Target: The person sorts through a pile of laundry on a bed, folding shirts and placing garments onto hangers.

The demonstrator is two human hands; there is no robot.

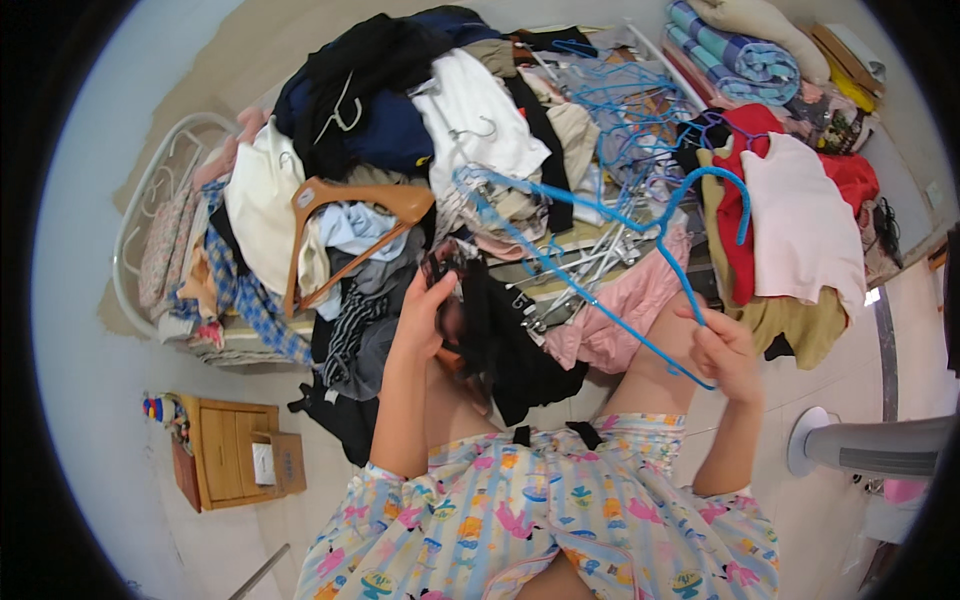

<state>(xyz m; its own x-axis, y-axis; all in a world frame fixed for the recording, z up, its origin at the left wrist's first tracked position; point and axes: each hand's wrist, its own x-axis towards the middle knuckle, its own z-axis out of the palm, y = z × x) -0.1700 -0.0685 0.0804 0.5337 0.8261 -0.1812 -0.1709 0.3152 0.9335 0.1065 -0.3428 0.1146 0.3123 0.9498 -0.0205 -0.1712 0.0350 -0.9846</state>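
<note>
My left hand (424, 309) grips a dark, partly sheer garment (474, 307), bunched and somewhat blurred, above my lap. Between thumb and fingers, my right hand (724, 351) pinches one end of a blue clothes hanger (660, 223). The hanger is tilted, its hook toward the upper right and its far end reaching over the clothes pile. No garment hangs on it. Below it lie a pink garment (611, 319) and several metal clip hangers (592, 274). A black garment (525, 360) drapes down between my knees.
A brown wooden hanger (360, 196) rests on heaped clothes at left. Several blue hangers (630, 97) lie tangled at the back. A pale pink top (802, 217) lies right, near a rolled plaid blanket (757, 64). A grey tower fan (870, 446) and wooden cabinet (225, 450) flank me.
</note>
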